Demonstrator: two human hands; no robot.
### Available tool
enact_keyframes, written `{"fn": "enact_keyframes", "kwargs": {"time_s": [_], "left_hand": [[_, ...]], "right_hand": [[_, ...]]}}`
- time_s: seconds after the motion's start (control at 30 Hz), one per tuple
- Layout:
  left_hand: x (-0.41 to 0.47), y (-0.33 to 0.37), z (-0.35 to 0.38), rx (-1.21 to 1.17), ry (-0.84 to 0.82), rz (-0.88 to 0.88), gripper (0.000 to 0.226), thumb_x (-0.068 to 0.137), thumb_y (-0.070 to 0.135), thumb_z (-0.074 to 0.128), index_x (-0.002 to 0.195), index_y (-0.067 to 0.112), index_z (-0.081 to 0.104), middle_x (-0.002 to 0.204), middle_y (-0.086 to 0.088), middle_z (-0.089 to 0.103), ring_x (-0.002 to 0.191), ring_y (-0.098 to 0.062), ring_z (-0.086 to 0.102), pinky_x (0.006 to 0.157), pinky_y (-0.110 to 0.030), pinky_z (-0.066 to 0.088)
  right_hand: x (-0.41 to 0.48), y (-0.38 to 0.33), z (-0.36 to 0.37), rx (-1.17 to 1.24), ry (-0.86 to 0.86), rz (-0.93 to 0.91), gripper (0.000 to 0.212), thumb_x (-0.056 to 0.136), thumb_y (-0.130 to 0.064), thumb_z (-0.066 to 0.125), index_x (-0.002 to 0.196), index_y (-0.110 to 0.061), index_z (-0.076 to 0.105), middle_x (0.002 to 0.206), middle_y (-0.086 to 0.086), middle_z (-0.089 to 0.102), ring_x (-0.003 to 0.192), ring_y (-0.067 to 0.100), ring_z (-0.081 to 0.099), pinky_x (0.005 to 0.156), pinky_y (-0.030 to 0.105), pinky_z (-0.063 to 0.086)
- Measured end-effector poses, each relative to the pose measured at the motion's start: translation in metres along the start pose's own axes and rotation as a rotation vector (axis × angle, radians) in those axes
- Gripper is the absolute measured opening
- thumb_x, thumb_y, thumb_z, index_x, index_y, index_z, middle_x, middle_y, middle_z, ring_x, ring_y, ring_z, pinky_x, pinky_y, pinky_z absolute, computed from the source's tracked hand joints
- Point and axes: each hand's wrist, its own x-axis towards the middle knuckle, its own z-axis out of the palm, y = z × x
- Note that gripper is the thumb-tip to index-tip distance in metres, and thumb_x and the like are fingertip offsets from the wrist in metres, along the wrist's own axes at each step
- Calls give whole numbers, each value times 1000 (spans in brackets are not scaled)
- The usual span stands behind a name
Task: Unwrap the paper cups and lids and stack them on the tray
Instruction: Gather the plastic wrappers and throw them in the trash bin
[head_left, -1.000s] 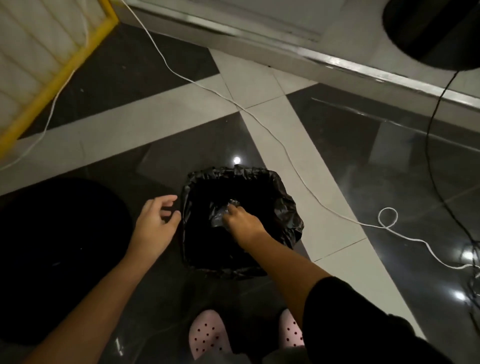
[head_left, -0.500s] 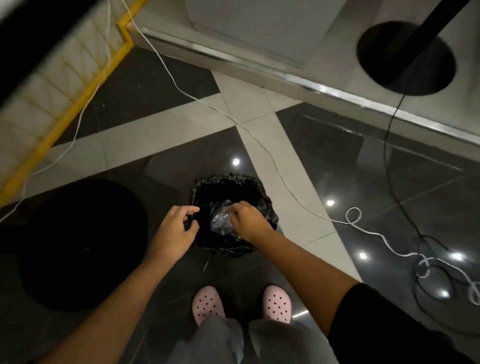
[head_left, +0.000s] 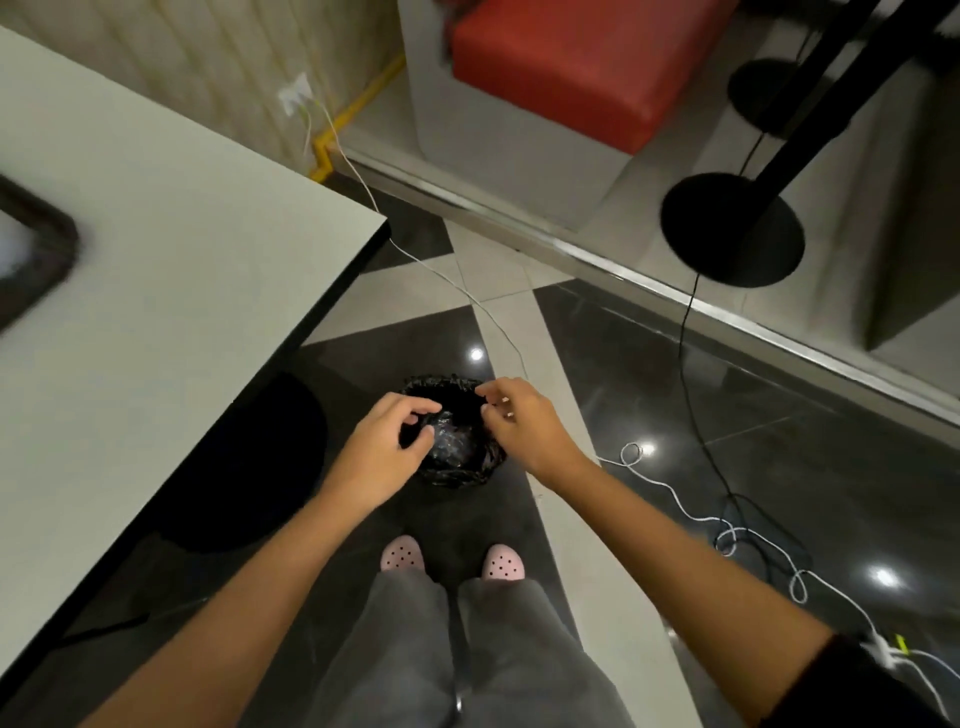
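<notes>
A small bin lined with a black bag (head_left: 457, 475) stands on the floor in front of my feet. Crumpled clear plastic wrap (head_left: 453, 439) lies inside it. My left hand (head_left: 387, 447) hovers over the bin's left rim with its fingers curled and apart, holding nothing. Over the right rim my right hand (head_left: 524, 421) is empty too, fingers loosely spread. A dark tray (head_left: 49, 260) shows blurred at the left edge, on the white table (head_left: 171, 291). No cups or lids are in view.
The table's dark edge runs diagonally at the left, with its round black base (head_left: 249, 467) beneath. White cables (head_left: 675, 499) and a black cable trail over the glossy floor at the right. A red seat (head_left: 582, 67) and a black stand base (head_left: 732, 228) lie ahead.
My right hand let go of the plastic wrap, which now lies in the bin, and lifted clear. The view rose and pulled back, so the table and tray came into sight.
</notes>
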Motion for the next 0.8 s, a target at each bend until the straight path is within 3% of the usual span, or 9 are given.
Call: {"fn": "enact_keyframes", "kwargs": {"time_s": [0.13, 0.27, 0.33, 0.5, 0.8], "left_hand": [[-29, 30, -33, 38, 4, 59, 23, 90, 17, 56, 112, 23, 60, 109, 10, 51, 101, -2, 50, 88, -17, 36], [-55, 40, -64, 54, 68, 62, 25, 89, 16, 57, 113, 23, 60, 110, 10, 53, 101, 0, 51, 87, -10, 36], [-65, 42, -80, 51, 109, 57, 25, 89, 15, 57, 112, 24, 60, 111, 10, 53, 101, -1, 52, 88, -13, 38], [-82, 40, -127, 43, 246, 71, 22, 90, 13, 56, 106, 27, 60, 104, 11, 53, 94, 6, 51, 84, -8, 36], [-105, 15, -254, 64, 492, 102, 18, 90, 17, 55, 101, 30, 61, 102, 12, 55, 94, -2, 56, 83, -11, 40]], "right_hand": [[-25, -31, -22, -1, -10, -88, 26, 94, -10, 49, 118, -10, 57, 118, 9, 54, 91, 11, 53, 82, 17, 42], [-35, -60, -29, 7, -34, -180, 23, 93, -9, 49, 114, -12, 59, 113, 6, 56, 91, 9, 53, 75, 7, 41], [-35, -78, -28, -6, -58, -225, 23, 93, -10, 50, 113, -14, 59, 110, 5, 57, 89, 8, 53, 72, 3, 40], [-33, -132, -12, -5, -140, -331, 22, 93, -11, 50, 112, -15, 60, 110, 5, 59, 96, 14, 57, 77, 6, 42], [-11, -259, 40, -29, -200, -570, 23, 93, -10, 49, 114, -14, 60, 108, 0, 57, 84, 3, 52, 72, 3, 42]]}}
